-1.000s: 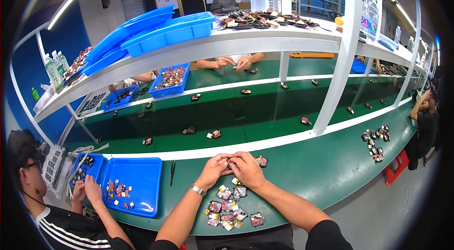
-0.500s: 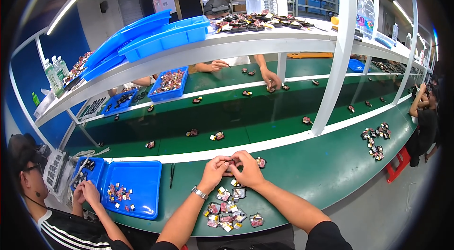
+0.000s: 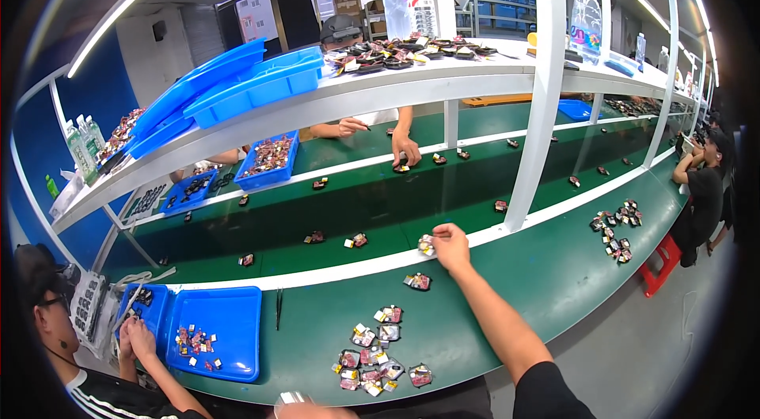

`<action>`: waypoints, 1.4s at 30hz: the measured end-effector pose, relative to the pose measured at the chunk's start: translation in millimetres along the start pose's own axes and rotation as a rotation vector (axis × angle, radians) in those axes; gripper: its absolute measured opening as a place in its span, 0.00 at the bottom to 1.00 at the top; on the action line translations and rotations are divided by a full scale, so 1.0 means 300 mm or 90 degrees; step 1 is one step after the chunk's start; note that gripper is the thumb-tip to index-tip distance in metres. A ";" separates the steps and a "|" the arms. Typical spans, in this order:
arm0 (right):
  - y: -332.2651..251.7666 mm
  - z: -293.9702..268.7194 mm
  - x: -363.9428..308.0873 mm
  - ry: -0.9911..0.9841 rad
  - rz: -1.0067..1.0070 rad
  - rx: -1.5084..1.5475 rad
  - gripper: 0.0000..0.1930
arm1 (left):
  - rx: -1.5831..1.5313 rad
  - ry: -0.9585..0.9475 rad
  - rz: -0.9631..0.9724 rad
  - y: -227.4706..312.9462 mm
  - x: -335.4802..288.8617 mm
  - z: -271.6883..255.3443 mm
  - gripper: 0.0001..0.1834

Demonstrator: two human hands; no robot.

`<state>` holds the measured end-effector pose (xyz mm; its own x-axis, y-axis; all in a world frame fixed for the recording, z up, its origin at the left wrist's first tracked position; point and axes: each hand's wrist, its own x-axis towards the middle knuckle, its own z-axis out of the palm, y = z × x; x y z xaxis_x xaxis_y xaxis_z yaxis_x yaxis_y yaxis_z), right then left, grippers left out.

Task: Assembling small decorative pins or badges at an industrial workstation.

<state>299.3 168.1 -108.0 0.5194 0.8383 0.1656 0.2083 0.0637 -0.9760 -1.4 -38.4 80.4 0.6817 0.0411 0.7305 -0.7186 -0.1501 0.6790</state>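
Note:
My right hand [image 3: 451, 246] is closed in a pinch on a small electronic module [image 3: 427, 245] with white and dark parts, held by the white rail between bench and belt. Below it, a single module [image 3: 417, 282] with white and yellow labels lies on the green bench. Nearer to me sits a cluster of similar modules [image 3: 370, 358], dark-rimmed with reddish boards. My left hand [image 3: 307, 411] shows only as a blur at the lower edge, close to that cluster; its fingers are hidden.
Left of the modules are tweezers [image 3: 279, 309] and a blue tray [image 3: 253, 332] with small parts. A co-worker's hands [image 3: 138, 337] work beside it. Modules ride the green belt [image 3: 396, 213]; another person's hand [image 3: 406, 151] reaches there. A white post [image 3: 532, 126] rises right of my hand.
My hands have parted. The right moved forward and right with a module; the left dropped back to the lower edge. One module now lies alone where they were. The view has shifted slightly.

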 end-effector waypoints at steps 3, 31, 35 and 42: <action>-0.024 0.015 0.054 -0.002 0.043 -0.084 0.14 | -0.216 -0.191 0.147 -0.040 0.003 0.170 0.11; -0.075 0.419 -0.038 -0.085 -0.221 -0.379 0.14 | -0.164 -0.098 0.271 -0.129 -0.082 0.309 0.16; -0.088 0.389 -0.044 -0.144 -0.212 -0.389 0.15 | -0.165 -0.080 0.283 -0.102 -0.092 0.323 0.17; -0.094 0.380 -0.048 -0.118 -0.215 -0.410 0.18 | -0.150 -0.052 0.299 -0.097 -0.047 0.306 0.18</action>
<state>191.5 215.8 -98.9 0.2052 0.9107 0.3586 0.8052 0.0512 -0.5908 22.5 -125.3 43.8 0.2802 -0.0557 0.9583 -0.9541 0.0934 0.2844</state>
